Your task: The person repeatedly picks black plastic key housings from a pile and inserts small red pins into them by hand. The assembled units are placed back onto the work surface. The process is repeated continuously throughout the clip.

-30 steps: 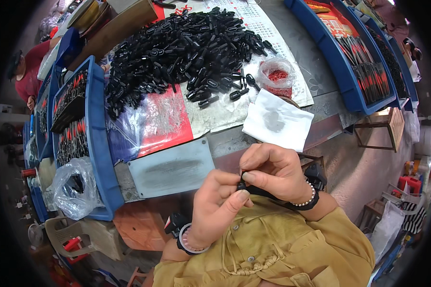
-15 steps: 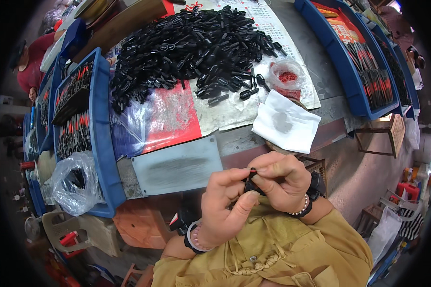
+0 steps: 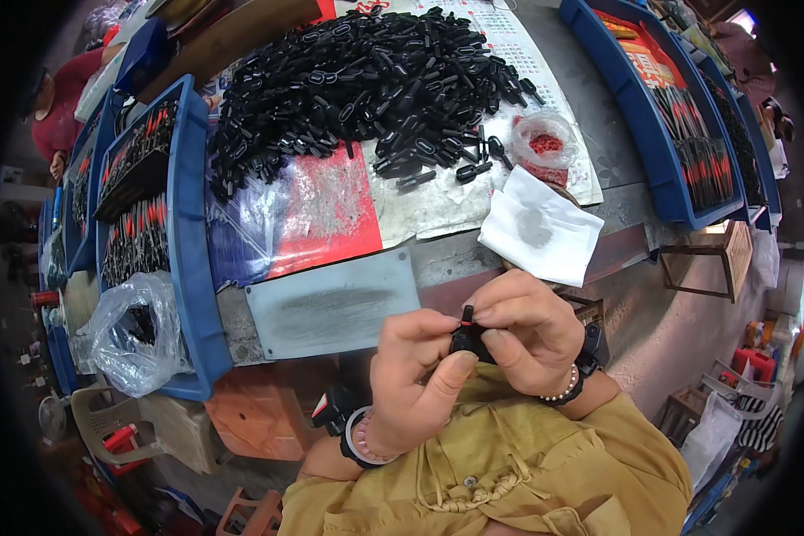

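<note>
My left hand pinches a small black plastic part between thumb and fingertips, over my lap just off the table edge. It has a narrow stem pointing up and a thin red band around the stem's base. My right hand is closed at the part's other side, fingertips at the stem and band. The fingers cover much of the wider lower body. Beyond my hands, a big heap of similar black parts lies on the table. A clear bag of tiny red pieces stands to its right.
A pale rectangular plate with a dark smudge lies at the table's near edge. White paper lies right of it. Blue trays of black and red parts flank the table, with another blue tray at right. A clear bag hangs over the left tray.
The black part has been turned more upright, so its stem and red band now show above my fingertips. My right fingers have shifted up slightly; both hands still grip it.
</note>
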Demonstrator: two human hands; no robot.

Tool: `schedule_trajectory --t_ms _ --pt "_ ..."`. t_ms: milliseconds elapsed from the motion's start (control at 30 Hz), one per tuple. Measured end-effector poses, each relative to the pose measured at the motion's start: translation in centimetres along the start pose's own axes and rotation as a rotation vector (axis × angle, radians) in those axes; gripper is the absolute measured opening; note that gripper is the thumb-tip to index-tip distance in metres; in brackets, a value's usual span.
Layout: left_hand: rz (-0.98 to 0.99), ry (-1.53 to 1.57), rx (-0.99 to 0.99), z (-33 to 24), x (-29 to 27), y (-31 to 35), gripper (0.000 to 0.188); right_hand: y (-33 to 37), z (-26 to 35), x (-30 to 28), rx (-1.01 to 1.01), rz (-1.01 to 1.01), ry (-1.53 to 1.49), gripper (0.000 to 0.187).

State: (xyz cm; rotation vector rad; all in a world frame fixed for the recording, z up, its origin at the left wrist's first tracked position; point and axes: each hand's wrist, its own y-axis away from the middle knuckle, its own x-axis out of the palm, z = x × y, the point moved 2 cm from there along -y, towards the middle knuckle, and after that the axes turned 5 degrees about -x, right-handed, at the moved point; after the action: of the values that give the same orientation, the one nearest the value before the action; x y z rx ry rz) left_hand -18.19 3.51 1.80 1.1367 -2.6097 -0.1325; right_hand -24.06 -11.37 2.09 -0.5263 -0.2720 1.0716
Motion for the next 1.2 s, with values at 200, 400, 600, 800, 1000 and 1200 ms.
schedule_trajectory --t_ms 200,400,600,800,1000,1200 --pt "0.018 -0.018 0.010 -0.1 -0.3 -0.1 0.034 -0.5 0.6 0.0 0.003 0.065 0.053 0.016" --pt "0.053 0.041 -0.024 0.1 -0.4 -0.3 0.031 -0.5 0.0 -0.3 0.042 0.151 -0.003 0.012" --pt "0.095 0.167 -0.054 0.0 -0.4 -1.0 0.035 0.6 -0.6 0.8 0.366 -0.087 -0.515 0.013" --pt "0.095 0.160 -0.186 -1.2 -0.2 -1.7 0.041 -0.2 -0.6 0.1 0.333 0.105 -0.406 0.014" --pt "0.227 0.640 -0.395 -2.4 -0.9 -3.9 0.033 -1.0 0.0 -2.9 0.480 0.039 -0.264 0.014" --pt "0.289 0.418 -0.325 -4.6 -1.8 -8.3 0.037 -0.6 0.9 -7.2 0.471 -0.085 -0.218 0.013"
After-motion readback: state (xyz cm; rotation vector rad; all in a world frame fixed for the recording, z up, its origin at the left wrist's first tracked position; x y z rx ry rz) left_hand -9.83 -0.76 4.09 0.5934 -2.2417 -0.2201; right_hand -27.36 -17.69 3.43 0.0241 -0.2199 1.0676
